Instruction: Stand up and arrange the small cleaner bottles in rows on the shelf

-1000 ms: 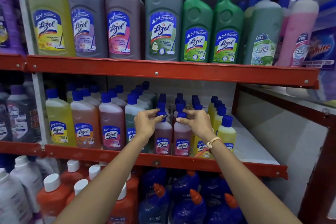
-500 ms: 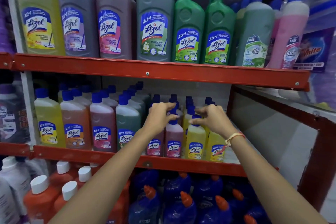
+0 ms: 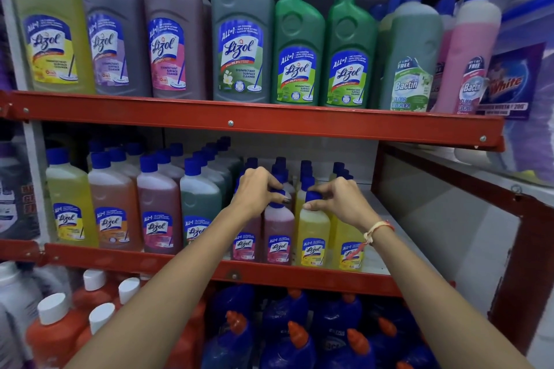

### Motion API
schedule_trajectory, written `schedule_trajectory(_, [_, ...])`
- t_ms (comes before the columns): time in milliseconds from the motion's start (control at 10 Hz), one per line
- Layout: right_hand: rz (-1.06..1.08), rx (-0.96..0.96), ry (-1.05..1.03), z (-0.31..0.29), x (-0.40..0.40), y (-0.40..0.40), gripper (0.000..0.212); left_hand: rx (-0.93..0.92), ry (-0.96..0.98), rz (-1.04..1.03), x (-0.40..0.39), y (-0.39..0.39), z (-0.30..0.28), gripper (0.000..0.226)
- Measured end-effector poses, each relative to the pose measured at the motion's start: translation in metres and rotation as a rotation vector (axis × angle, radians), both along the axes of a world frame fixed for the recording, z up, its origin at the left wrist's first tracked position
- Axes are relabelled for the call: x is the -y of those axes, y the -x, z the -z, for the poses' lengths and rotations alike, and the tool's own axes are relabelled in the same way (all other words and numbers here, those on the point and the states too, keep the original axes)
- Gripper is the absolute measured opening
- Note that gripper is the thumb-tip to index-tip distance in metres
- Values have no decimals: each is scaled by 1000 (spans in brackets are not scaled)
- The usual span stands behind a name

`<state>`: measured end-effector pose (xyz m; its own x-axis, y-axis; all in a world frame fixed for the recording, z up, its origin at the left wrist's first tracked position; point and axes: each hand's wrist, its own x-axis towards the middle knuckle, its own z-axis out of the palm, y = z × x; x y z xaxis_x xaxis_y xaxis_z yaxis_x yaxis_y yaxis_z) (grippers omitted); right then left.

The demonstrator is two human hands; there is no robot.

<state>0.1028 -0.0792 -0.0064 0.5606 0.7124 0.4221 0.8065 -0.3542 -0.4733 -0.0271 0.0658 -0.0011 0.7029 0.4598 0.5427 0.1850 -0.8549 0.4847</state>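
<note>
Small blue-capped cleaner bottles stand upright in rows on the middle red shelf [image 3: 299, 277]. The front row holds two pink bottles and two yellow ones. My left hand [image 3: 257, 189] is closed over the cap of the second pink small bottle [image 3: 278, 234]. My right hand [image 3: 335, 199] pinches the blue cap of the left yellow small bottle [image 3: 311, 237]. Another yellow small bottle [image 3: 349, 246] stands partly behind my right wrist. More small bottles line up behind, showing mainly their caps.
Medium cleaner bottles [image 3: 114, 207] fill the shelf's left half, touching the small ones. Large bottles [image 3: 239, 36] stand on the upper shelf [image 3: 230, 123]. Blue bottles with orange caps [image 3: 287, 338] sit below. Bare white shelf surface [image 3: 398, 237] lies right of the yellow bottles.
Both hands moved from the pink front bottles to the right; the left hand now covers a pink bottle's cap and the right pinches a yellow bottle's cap. The camera shifted slightly.
</note>
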Motion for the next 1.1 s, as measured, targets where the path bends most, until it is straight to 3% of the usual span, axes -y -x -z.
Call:
schedule_trajectory(300, [-61, -75, -81, -16, 25, 3, 69, 77, -14, 66, 12, 4, -9, 46])
schedule_trajectory(500, [18, -76, -90, -19, 61, -15, 61, 72, 100, 167, 38, -14, -9, 40])
schedule_trajectory(900, [-15, -89, -121, -1, 69, -31, 47, 44, 69, 97, 48, -31, -5, 38])
schedule_trajectory(1100, [-39, -90, -125, 1, 68, -32, 54, 28, 96, 109, 51, -29, -2, 41])
